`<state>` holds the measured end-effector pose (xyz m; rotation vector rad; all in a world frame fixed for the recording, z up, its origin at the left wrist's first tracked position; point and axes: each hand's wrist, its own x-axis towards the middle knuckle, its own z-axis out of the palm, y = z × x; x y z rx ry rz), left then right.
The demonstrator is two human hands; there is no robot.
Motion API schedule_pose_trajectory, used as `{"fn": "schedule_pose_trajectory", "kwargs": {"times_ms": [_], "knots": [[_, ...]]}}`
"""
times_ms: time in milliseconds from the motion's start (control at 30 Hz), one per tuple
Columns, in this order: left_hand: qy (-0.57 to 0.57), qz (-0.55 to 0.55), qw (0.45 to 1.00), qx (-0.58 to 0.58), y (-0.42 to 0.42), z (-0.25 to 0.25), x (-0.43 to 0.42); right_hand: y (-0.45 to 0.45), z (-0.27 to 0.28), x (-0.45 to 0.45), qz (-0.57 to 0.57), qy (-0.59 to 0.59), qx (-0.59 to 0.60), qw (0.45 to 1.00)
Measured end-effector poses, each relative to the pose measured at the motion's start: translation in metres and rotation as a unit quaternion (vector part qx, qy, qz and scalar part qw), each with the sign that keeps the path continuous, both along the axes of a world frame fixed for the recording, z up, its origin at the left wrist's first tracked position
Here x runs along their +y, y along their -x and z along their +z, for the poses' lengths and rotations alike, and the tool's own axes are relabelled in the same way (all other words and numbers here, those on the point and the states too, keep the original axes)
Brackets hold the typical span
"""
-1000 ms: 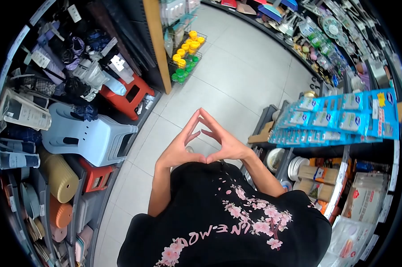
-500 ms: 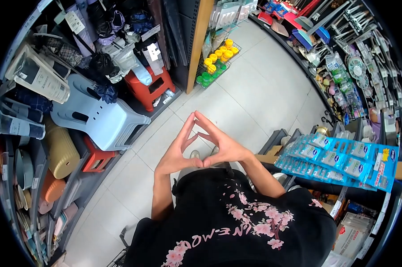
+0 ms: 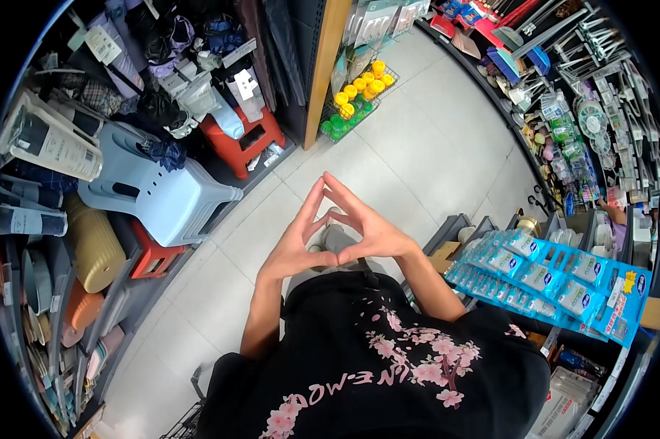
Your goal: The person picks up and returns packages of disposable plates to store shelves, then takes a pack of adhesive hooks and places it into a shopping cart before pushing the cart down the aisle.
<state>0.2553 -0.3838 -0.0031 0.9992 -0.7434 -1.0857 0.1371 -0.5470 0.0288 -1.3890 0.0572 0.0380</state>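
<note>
Head view: left hand [image 3: 289, 252] and right hand [image 3: 377, 235] are empty, fingers straight, meeting at fingertips and thumbs, apparently steadying each other; neither grips anything. Black shirt [image 3: 330, 329] is nearest, just behind both hands. Pale blue chairs [image 3: 172, 205], left of the left hand, look stacked to save room; blue packets [image 3: 540, 279], right of the right hand, probably overlap for display. Beyond the fingertips, a wire basket [image 3: 392, 80] holds yellow and green items [image 3: 360, 88], type unclear.

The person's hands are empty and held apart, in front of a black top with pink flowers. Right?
Not apart: the head view shows left hand and right hand touching at the thumbs. The rest stands: empty hands, black top, pink flowers.
</note>
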Motion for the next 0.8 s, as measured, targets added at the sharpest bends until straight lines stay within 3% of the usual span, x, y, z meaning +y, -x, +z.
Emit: {"fn": "schedule_pose_trajectory", "kwargs": {"times_ms": [800], "knots": [[-0.054, 0.005, 0.995, -0.078, -0.028, 0.035, -0.155, -0.035, -0.003, -0.17, 0.037, -0.052, -0.048, 0.997]]}}
